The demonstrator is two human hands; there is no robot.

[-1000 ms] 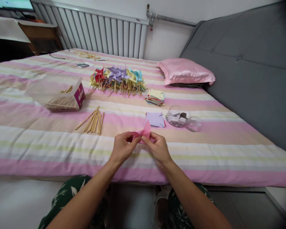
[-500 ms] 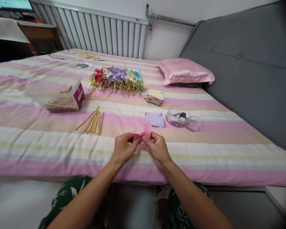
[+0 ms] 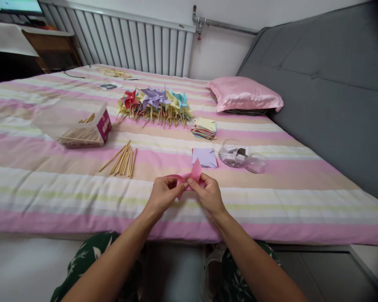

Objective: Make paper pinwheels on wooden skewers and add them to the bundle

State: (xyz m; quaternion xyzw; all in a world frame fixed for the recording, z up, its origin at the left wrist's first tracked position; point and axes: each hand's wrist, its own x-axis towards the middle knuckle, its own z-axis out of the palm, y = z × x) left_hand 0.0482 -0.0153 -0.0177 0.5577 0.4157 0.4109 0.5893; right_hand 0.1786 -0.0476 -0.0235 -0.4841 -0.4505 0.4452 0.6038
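Note:
A pink paper pinwheel (image 3: pixel 194 171), partly folded, is held between my two hands above the front of the bed. My left hand (image 3: pixel 164 193) pinches its left side, thumb near the middle. From the right, my right hand (image 3: pixel 209 193) grips it, with the thumb pressed close to the centre. One pointed corner stands up and another points down at the lower left. Just behind lies a small stack of purple paper squares (image 3: pixel 205 157) with cut corners. To its right are a clear container of small items (image 3: pixel 233 155) and a clear lid (image 3: pixel 256 163).
Wooden sticks (image 3: pixel 122 161) lie loose left of my hands, near a clear plastic box (image 3: pixel 82 126) of more sticks. Finished pinwheels (image 3: pixel 156 102) are piled farther back. A thicker stack of coloured squares (image 3: pixel 204 128) and a pink pillow (image 3: pixel 245 95) lie to the right.
The pink paper has opened out a little between my hands; a corner now shows pointing down at the lower left. Both hands stay in nearly the same place.

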